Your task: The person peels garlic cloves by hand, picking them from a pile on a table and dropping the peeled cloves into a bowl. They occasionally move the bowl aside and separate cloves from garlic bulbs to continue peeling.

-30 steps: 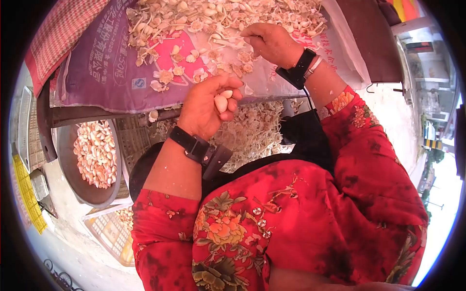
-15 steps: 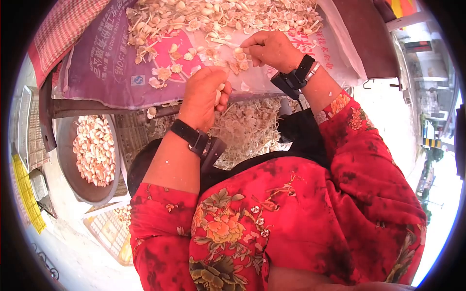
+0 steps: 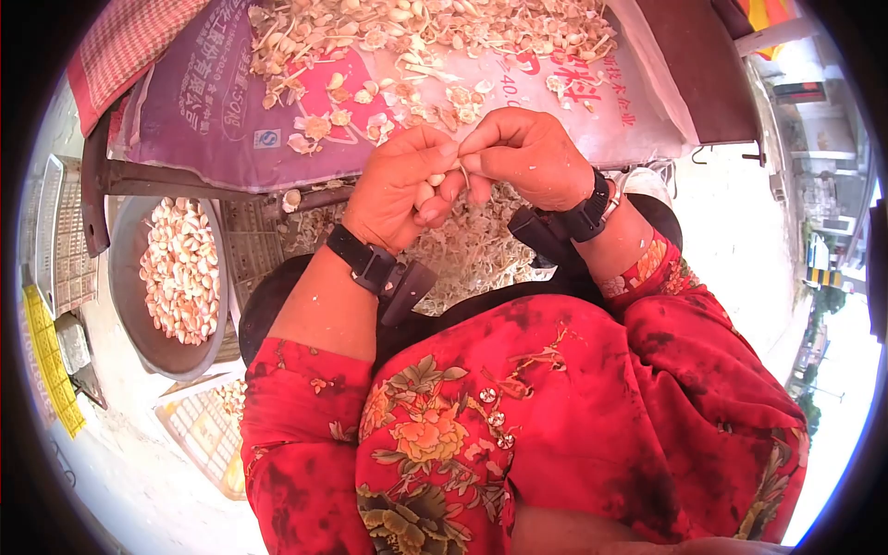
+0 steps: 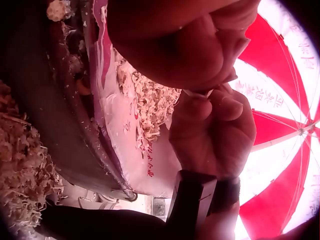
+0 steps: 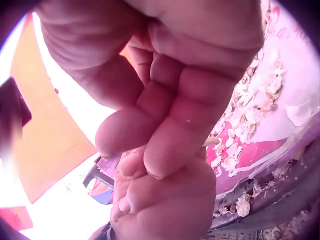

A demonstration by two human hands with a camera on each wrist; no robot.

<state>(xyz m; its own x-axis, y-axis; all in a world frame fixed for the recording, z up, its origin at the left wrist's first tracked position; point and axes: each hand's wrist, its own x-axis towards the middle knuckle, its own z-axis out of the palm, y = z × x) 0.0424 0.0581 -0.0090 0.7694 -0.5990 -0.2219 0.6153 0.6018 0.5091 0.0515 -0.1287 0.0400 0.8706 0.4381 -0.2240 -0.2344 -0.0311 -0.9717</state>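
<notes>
In the head view my left hand (image 3: 393,190) curls its lower fingers round a few pale garlic cloves (image 3: 425,193). Its thumb and index fingertip meet those of my right hand (image 3: 536,162) just past the table's near edge. Between the fingertips, my right hand pinches a garlic piece with a thin pale stalk (image 3: 464,173), mostly covered by fingers. A white sliver of the garlic piece (image 4: 206,93) shows in the left wrist view. Beyond both hands, a pile of garlic cloves and dry skins (image 3: 416,32) lies on a printed purple-and-pink sack (image 3: 213,153).
A dark basin (image 3: 125,277) of garlic cloves stands low on the left, with a plastic crate (image 3: 190,430) below it. Dry skins and stalks (image 3: 486,250) are heaped beneath the table edge. A red-and-white umbrella (image 4: 277,55) spreads overhead.
My right hand reached to the loose garlic, took a stalked piece and came back toward me to meet the left hand. My left hand kept its cloves and stayed near the table edge.
</notes>
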